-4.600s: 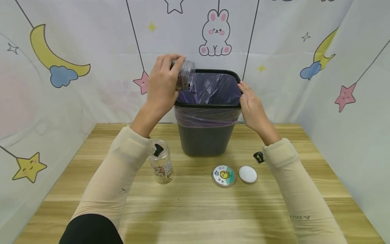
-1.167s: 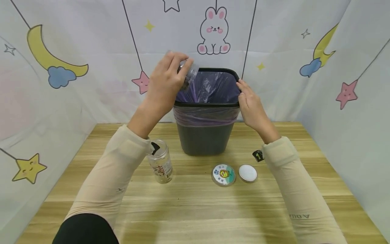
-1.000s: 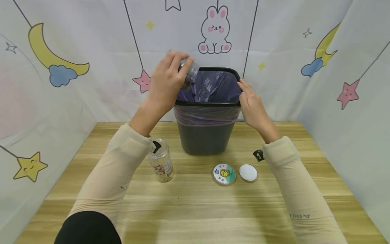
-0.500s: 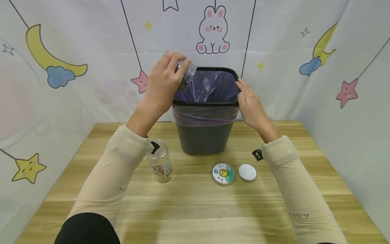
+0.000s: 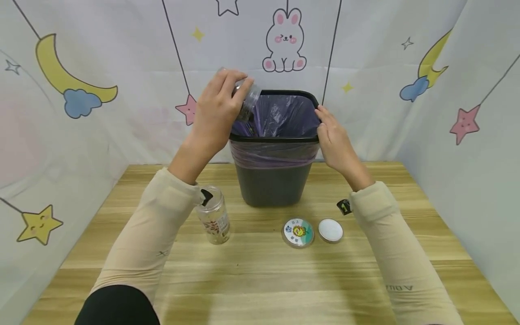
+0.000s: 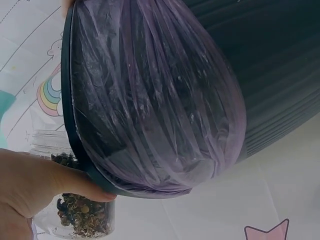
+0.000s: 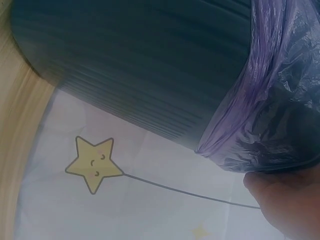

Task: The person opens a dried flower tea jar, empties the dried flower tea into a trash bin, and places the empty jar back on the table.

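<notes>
My left hand (image 5: 219, 101) grips a clear plastic jar (image 5: 249, 100), tipped on its side with its mouth over the left part of the bin. Dark, dried leafy bits (image 6: 85, 215) show inside the jar in the left wrist view, and some dark bits are at its mouth. The grey bin (image 5: 273, 187) stands upright with a purple bag (image 5: 280, 155) folded over its black rim. Against the right side of that rim rests my right hand (image 5: 336, 143), fingers straight along it; in the right wrist view its thumb (image 7: 255, 182) touches just under the bag's edge.
A second clear jar (image 5: 215, 221) stands uncapped at the left on the wooden table (image 5: 243, 284), with a little residue at its bottom. Right of centre lie a printed round lid (image 5: 298, 233) and a smaller white lid (image 5: 331, 230). A patterned cloth wall (image 5: 154, 122) rises close behind the bin.
Since the oldest frame the jar has tipped further, its mouth turned more downward into the bin. It has shifted slightly left in the last second. My right hand keeps its place on the rim.
</notes>
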Tool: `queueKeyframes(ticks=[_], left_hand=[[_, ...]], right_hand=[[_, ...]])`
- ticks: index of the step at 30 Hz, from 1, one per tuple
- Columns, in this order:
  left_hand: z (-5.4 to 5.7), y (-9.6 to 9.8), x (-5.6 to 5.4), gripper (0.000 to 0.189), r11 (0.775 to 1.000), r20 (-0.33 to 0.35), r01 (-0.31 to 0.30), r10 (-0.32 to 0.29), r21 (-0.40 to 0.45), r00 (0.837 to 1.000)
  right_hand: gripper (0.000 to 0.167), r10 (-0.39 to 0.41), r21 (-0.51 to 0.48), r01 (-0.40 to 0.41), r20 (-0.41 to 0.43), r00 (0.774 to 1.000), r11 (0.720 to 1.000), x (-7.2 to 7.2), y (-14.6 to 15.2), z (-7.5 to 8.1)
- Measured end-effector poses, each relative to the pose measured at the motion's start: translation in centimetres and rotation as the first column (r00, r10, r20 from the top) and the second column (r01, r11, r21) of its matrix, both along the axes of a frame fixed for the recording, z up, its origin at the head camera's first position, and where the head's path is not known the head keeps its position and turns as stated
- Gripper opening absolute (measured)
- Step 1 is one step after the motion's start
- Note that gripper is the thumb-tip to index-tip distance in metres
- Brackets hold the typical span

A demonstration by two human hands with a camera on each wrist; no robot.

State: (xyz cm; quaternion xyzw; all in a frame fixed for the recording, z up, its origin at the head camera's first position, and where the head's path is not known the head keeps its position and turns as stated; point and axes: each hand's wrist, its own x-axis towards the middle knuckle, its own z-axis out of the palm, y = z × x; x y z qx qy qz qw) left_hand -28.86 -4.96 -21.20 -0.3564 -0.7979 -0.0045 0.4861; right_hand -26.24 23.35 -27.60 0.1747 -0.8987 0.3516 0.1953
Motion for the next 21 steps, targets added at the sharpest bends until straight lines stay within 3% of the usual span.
queueKeyframes(ticks=[14,17,21], left_hand=[[0.0,0.5,0.5,0.040,0.999,-0.127,0.017,-0.023,-0.048,0.992],[0.1,0.5,0.9,0.041,0.998,-0.116,0.019,-0.026,-0.062,0.993],[0.5,0.6,0.9,0.043,0.998,-0.083,-0.018,0.013,-0.058,0.996]], right_hand=[[0.056,0.000,0.002,0.000,0.014,1.000,1.000,0.0,0.0,-0.3],[0.057,0.003,0.003,-0.003,0.021,1.000,1.000,-0.1,0.0,-0.3],[0.056,0.000,-0.002,0.000,0.018,1.000,1.000,-0.1,0.0,-0.2]])
